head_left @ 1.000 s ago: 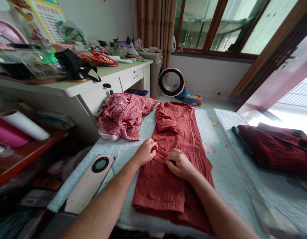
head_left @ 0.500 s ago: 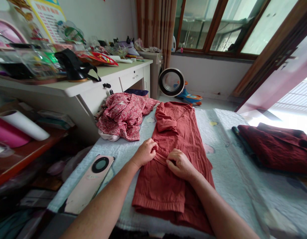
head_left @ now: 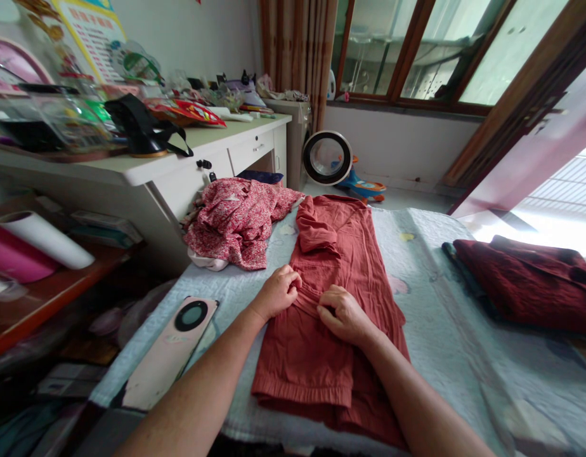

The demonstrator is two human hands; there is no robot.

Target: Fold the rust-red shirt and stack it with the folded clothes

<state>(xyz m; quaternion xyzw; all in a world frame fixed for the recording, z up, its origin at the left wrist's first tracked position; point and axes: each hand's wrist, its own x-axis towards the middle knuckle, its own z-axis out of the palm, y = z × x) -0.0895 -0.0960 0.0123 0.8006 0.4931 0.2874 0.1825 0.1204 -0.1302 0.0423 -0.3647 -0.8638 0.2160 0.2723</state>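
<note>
Atop pale-blue quilted cover [head_left: 430, 304]: rust-red garment [head_left: 312, 355], creased, puckered at near end. Left hand [head_left: 278, 291] and right hand [head_left: 343, 312], both curled, pinch its cloth.

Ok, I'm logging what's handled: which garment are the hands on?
The rust-red garment in the middle: left hand and right hand both touch it. The patterned heap on its left and maroon pile on its right lie untouched.
</note>
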